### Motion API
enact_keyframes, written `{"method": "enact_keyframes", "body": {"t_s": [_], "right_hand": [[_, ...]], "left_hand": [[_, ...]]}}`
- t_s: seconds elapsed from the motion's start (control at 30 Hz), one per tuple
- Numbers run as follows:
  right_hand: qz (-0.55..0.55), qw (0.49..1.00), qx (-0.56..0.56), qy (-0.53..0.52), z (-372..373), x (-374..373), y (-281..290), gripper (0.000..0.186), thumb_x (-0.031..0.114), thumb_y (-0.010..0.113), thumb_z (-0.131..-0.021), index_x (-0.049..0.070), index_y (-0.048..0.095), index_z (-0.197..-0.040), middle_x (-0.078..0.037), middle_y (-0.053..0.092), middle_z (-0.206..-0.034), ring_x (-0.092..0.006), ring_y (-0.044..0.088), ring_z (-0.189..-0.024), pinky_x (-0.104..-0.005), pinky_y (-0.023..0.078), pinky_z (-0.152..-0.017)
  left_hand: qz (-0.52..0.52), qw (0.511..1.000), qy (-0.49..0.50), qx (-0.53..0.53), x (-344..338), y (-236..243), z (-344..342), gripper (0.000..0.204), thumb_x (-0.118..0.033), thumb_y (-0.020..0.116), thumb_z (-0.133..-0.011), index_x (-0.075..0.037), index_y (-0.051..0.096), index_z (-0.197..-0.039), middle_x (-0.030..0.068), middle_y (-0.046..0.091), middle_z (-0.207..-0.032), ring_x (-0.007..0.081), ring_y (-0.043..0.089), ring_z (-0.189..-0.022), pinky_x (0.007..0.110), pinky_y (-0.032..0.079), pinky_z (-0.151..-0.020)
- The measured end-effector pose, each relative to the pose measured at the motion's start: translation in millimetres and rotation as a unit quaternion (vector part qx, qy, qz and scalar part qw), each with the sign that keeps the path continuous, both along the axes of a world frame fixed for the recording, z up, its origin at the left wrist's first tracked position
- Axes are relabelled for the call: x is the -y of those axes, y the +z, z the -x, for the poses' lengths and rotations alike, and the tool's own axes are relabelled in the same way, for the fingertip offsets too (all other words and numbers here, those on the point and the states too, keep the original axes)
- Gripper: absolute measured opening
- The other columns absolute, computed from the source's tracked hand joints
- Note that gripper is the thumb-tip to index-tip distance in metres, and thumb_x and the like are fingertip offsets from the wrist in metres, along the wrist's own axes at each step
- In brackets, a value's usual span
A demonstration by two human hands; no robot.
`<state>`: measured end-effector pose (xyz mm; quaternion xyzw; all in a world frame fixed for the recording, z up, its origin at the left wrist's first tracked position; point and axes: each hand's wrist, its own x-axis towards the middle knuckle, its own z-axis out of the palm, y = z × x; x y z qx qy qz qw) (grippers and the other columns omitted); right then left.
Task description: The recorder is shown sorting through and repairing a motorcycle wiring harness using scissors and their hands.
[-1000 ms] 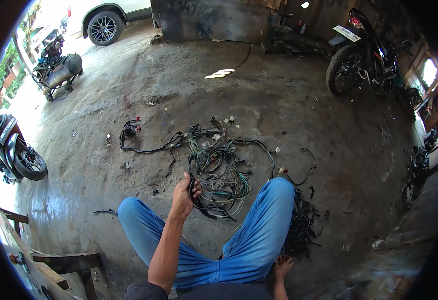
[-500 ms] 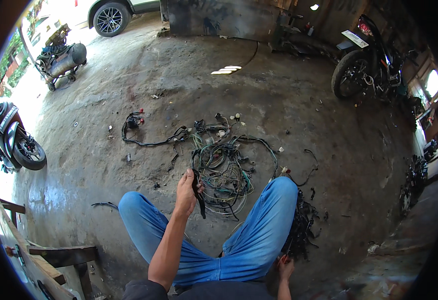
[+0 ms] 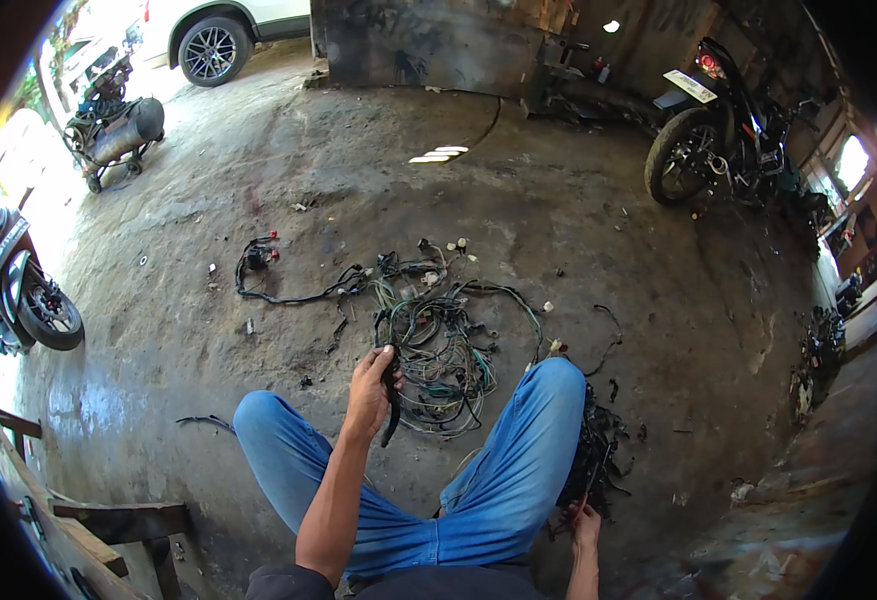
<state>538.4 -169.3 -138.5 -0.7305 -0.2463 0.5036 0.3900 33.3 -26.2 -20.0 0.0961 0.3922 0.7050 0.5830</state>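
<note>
My left hand (image 3: 368, 390) is closed around a black-wrapped stretch of wiring harness (image 3: 391, 422), held above the floor between my knees. Just beyond it lies the rest of the harness, a tangle of green, black and pale wires (image 3: 438, 345) with white connectors. One black branch (image 3: 298, 298) runs off left to red-tipped connectors. Low beside my right thigh, my right hand (image 3: 585, 528) is closed on a thin red thing, too small to make out. Next to it sits a heap of black scraps (image 3: 598, 455), partly hidden behind my right leg.
A wooden bench (image 3: 123, 518) stands at the lower left. Motorcycles are parked at the left (image 3: 38, 285) and far right (image 3: 693, 155). An air compressor (image 3: 118, 135) and a white car (image 3: 258, 20) are at the far left. Loose bits dot the concrete floor (image 3: 358, 190).
My right hand has risen slightly beside the black heap, with the red thing now showing more. My left hand keeps its grip on the harness. The whole view has shifted a little.
</note>
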Motion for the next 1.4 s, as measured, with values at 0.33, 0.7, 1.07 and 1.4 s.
{"method": "enact_keyframes", "body": {"t_s": [0.33, 0.7, 1.07, 1.4], "right_hand": [[-0.197, 0.939, -0.283, 0.011, 52.2, -94.0, 141.5, 0.047, 0.057, 0.062, -0.095, 0.012, 0.050, -0.099, 0.002, 0.041, -0.075, -0.0104, 0.045, -0.071, -0.0299, 0.042, -0.066], [-0.075, 0.834, -0.353, 0.418, 276.3, -103.6, 216.3, 0.063, 0.067, 0.041, -0.100, 0.006, 0.055, -0.097, -0.005, 0.059, -0.076, -0.0143, 0.063, -0.070, -0.0292, 0.051, -0.063], [0.017, 0.849, -0.354, 0.392, 332.0, -111.2, 180.3, 0.067, 0.072, 0.038, -0.097, 0.007, 0.052, -0.091, -0.004, 0.053, -0.070, -0.0158, 0.058, -0.057, -0.0288, 0.053, -0.056], [0.034, 0.862, -0.340, 0.375, 334.4, -112.7, 169.0, 0.068, 0.072, 0.040, -0.097, 0.006, 0.054, -0.094, -0.004, 0.052, -0.075, -0.0161, 0.059, -0.057, -0.0295, 0.054, -0.054]], "left_hand": [[0.000, 0.999, -0.043, -0.026, 0.8, 0.5, -0.2, 0.019, -0.023, 0.060, -0.103, -0.004, 0.060, -0.101, 0.0012, 0.058, -0.083, 0.0115, 0.057, -0.073, 0.026, 0.046, -0.063], [-0.036, 0.992, -0.071, -0.093, -1.8, -8.6, -9.3, 0.022, -0.028, 0.058, -0.104, -0.006, 0.057, -0.109, 0.0000, 0.061, -0.090, 0.0088, 0.059, -0.078, 0.026, 0.050, -0.072], [-0.022, 0.998, -0.029, -0.048, -4.7, -18.4, -10.6, 0.021, -0.023, 0.058, -0.104, -0.003, 0.060, -0.109, -0.0030, 0.060, -0.094, 0.0039, 0.054, -0.085, 0.022, 0.044, -0.077], [-0.015, 0.998, -0.039, -0.040, -6.3, -15.2, -16.7, 0.020, -0.023, 0.059, -0.104, -0.004, 0.061, -0.108, -0.0031, 0.061, -0.093, 0.0042, 0.056, -0.082, 0.022, 0.047, -0.073]]}}
